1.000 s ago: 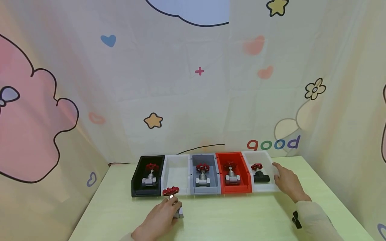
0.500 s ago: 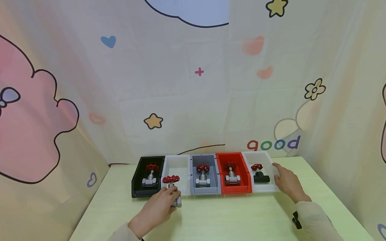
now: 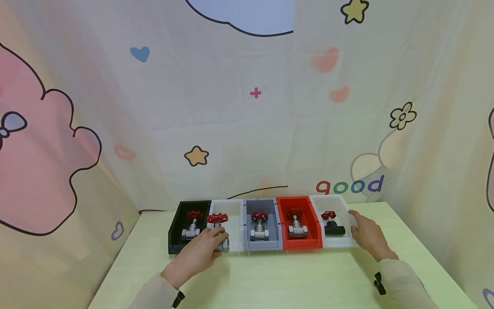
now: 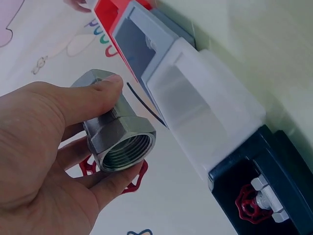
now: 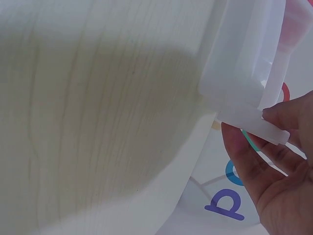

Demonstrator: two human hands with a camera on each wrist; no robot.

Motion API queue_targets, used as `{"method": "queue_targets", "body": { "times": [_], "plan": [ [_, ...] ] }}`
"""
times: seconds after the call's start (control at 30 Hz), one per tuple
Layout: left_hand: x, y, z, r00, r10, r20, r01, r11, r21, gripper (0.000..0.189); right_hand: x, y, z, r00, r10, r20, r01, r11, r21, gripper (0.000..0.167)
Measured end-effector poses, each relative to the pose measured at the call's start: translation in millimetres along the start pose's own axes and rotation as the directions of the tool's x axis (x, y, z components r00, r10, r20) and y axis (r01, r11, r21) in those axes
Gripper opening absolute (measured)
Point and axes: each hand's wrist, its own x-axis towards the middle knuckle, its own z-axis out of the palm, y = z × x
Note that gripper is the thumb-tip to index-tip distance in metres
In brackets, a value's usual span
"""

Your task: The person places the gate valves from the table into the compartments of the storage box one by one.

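Note:
A metal gate valve [image 4: 120,122] with a red handwheel [image 3: 217,218] is gripped by my left hand [image 3: 200,251], thumb on one side and fingers on the other. In the head view it is at the front of the second bin from the left, a white bin [image 3: 234,223]. The left wrist view shows the valve's hexagonal end with a threaded opening. My right hand [image 3: 370,234] pinches the outer edge of the rightmost white bin [image 5: 252,122] between thumb and fingers. That bin holds a black valve [image 3: 334,227] with a red handwheel.
Left of the held valve, a black bin [image 3: 175,236] contains a metal valve [image 3: 191,231]. A grey bin [image 3: 262,245] and a red bin [image 3: 314,240] each hold a similar valve. The joined bins stand on a pale wooden table [image 3: 285,279], with a printed curtain [image 3: 231,128] behind.
My left hand has lifted the gate valve from in front of the bins and moved it forward to the second bin. My right hand has stayed on the rightmost bin's edge.

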Motion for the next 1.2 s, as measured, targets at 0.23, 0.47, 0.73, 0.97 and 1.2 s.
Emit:
{"method": "queue_targets", "body": {
  "times": [0.23,0.47,0.73,0.97,1.2],
  "plan": [
    [8.4,-10.9,3.3,0.999,-0.034,0.024,0.035,0.998,-0.046,0.049,0.3,2,1,1.000,-0.006,-0.006,0.006,1.000,-0.001,0.052],
    [16.0,-17.3,5.8,0.999,-0.044,0.024,0.045,0.995,-0.083,0.049,0.0,2,2,1.000,0.003,-0.008,-0.003,1.000,0.002,0.052],
    [24.4,-25.0,12.4,0.996,-0.072,0.062,0.078,0.991,-0.109,0.051,-0.1,3,3,1.000,-0.011,-0.022,0.011,1.000,0.001,0.051],
    [34.4,-34.2,17.1,0.994,-0.052,0.097,0.064,0.989,-0.130,0.053,0.1,6,5,0.997,-0.046,-0.055,0.046,0.999,-0.002,0.049],
    [41.8,-39.8,24.7,0.994,-0.037,0.098,0.049,0.991,-0.123,0.051,-1.0,5,3,0.998,-0.040,-0.054,0.040,0.999,-0.006,0.050]
  ]
}}
